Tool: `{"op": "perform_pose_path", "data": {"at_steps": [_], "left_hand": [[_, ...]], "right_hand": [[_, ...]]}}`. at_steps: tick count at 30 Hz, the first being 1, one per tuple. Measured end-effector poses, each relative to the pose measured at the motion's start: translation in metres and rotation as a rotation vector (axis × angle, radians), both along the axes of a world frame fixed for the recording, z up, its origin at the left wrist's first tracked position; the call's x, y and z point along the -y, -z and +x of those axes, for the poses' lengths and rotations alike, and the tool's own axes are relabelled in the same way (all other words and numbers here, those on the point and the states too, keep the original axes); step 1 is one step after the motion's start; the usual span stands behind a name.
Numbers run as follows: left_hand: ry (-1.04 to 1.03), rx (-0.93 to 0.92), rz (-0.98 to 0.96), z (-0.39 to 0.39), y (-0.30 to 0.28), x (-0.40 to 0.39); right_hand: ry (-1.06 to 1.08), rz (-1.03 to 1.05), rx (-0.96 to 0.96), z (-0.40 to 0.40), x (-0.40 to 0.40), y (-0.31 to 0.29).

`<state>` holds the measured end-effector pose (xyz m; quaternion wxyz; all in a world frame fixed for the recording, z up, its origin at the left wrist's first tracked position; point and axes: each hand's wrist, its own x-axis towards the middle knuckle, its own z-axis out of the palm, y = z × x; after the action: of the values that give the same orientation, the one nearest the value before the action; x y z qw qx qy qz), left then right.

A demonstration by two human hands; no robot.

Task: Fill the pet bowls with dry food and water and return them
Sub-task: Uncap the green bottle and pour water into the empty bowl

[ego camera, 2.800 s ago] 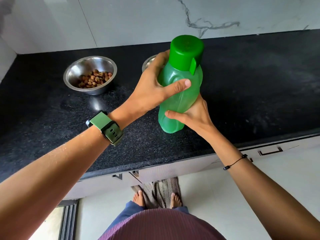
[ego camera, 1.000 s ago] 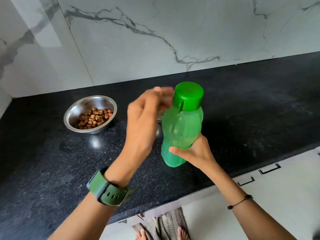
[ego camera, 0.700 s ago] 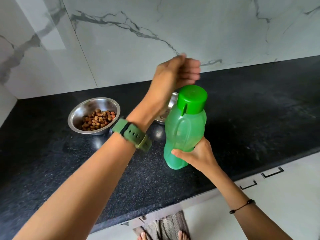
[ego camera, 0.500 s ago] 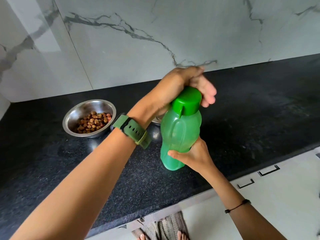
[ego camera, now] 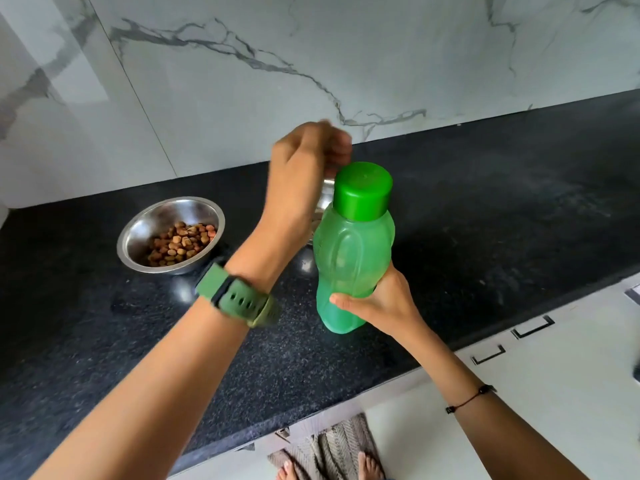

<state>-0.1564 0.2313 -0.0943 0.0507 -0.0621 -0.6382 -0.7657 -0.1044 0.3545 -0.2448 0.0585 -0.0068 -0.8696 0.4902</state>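
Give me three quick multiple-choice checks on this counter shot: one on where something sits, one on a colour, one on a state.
1. Where is the bowl holding dry food?
A. left of the bottle
B. right of the bottle
C. on the floor

2. What colour is the bottle's cap?
A. white
B. green
C. black

3. What is the cap's state?
A. off, lying on the counter
B. on the bottle
C. held in the right hand

Answers:
1 A, the bowl with dry food sits left of the bottle.
2 B, the cap is bright green.
3 B, it sits on the bottle, which the right hand grips low while the left hand is beside it.

Blk counter, marble wall, rug.
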Motion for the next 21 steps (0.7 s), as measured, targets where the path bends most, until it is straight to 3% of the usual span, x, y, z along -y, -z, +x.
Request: {"op": "perform_pose_path", "data": {"at_steps": [5, 8, 11, 15, 21], "left_hand": [[0.588, 0.172, -0.191, -0.018, -0.019, -0.020], [0.715, 0.126, -0.239, -0.014, -0.014, -0.011], [0.560, 0.099, -0.180, -0.007, -0.010, -0.006], [0.163, 0.102, -0.222, 0.013, -0.005, -0.014], [-0.160, 0.035, 0.078, 0.036, 0.008, 0.008]], "right_hand": [[-0.002, -0.027, -0.003, 0.000, -0.001, 0.000], [-0.021, -0.010, -0.010, 0.001, -0.001, -0.001], [-0.038, 0.014, -0.017, -0.001, -0.001, -0.001], [-0.031, 0.017, -0.005, -0.003, -0.002, 0.001], [-0.024, 0.011, 0.000, -0.003, -0.001, 0.002]]}}
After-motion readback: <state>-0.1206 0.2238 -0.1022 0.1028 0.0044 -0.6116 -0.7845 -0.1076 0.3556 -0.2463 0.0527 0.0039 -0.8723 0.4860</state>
